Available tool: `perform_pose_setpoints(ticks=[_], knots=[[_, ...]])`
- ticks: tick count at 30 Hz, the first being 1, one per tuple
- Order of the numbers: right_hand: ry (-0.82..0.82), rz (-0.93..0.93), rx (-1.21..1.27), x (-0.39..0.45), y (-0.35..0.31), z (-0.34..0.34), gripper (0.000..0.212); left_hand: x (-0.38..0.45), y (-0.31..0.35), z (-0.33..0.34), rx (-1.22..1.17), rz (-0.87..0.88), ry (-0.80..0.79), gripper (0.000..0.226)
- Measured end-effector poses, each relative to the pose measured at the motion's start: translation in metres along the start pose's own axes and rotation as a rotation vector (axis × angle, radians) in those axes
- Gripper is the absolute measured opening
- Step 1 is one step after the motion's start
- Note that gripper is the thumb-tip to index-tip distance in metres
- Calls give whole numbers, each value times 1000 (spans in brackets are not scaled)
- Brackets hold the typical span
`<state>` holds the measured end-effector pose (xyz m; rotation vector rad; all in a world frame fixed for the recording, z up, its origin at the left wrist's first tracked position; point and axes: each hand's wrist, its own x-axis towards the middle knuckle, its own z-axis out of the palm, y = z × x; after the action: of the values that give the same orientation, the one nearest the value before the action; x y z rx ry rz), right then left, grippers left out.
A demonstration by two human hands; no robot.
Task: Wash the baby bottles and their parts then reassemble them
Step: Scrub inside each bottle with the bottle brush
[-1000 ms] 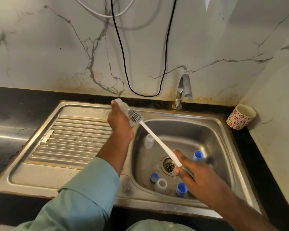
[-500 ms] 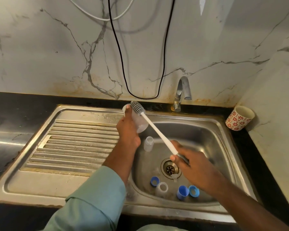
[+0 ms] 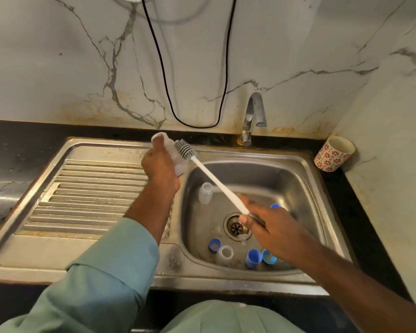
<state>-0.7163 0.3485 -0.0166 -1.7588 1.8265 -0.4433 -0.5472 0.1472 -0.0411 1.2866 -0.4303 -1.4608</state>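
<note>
Bottles number three: one clear bottle (image 3: 178, 159) gripped in the left hand (image 3: 160, 168) above the sink (image 3: 298, 169) rim, two standing in the sink. Blue caps (image 3: 253, 258) there number four. Right hand (image 3: 271, 230), fingers wrapped around the brush (image 3: 211, 179) handle, angles its bristles against the held bottle.

Your steel sink (image 3: 305, 179) sits in a black counter (image 3: 22, 150). Its basin holds a small bottle (image 3: 205, 193) and blue caps (image 3: 253, 258). A patterned cup (image 3: 333, 153) stands on the counter.
</note>
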Motion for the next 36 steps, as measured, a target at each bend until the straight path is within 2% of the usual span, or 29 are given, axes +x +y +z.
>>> perform_pose_setpoints(ticks=[3, 5, 7, 9, 12, 16, 19, 20, 22, 24, 27, 29, 32, 34, 36], knots=[[70, 34, 52, 8, 1, 1, 37, -12, -12, 3, 145, 20, -57, 42], [103, 46, 104, 16, -1, 5, 35, -18, -12, 7, 129, -26, -44, 42], [47, 32, 119, 8, -2, 8, 39, -8, -4, 1, 12, -74, 9, 51], [-15, 28, 125, -7, -5, 11, 46, -2, -2, -6, -81, -114, -20, 59], [38, 43, 162, 4, -5, 13, 42, -14, -14, -2, 93, -93, -145, 67], [54, 52, 119, 7, -6, 7, 39, -14, -4, -2, -129, -155, -49, 74], [-18, 55, 119, -9, -6, -1, 34, 6, 0, -12, -166, -263, -128, 100], [-15, 59, 134, -7, -10, -2, 27, 1, -3, -11, -129, -270, -179, 99], [60, 50, 186, 6, -15, -3, 22, -19, -3, -4, 19, -226, -256, 74], [85, 54, 204, 9, -20, -6, 22, -17, -6, -3, -17, -236, -293, 60], [36, 87, 117, -5, -17, -9, 14, -3, 4, -10, -171, -226, -299, 63], [24, 127, 120, -8, -18, -10, 10, -3, 2, -10, -110, -230, -371, 55], [88, 131, 274, 4, -20, -14, 23, -21, -7, -1, 10, -254, -390, 56], [80, 169, 331, 3, -18, -17, 20, -19, -1, 1, -69, -236, -377, 66], [28, 214, 362, -6, -12, -17, 15, -12, 11, 1, -214, -265, -320, 64]])
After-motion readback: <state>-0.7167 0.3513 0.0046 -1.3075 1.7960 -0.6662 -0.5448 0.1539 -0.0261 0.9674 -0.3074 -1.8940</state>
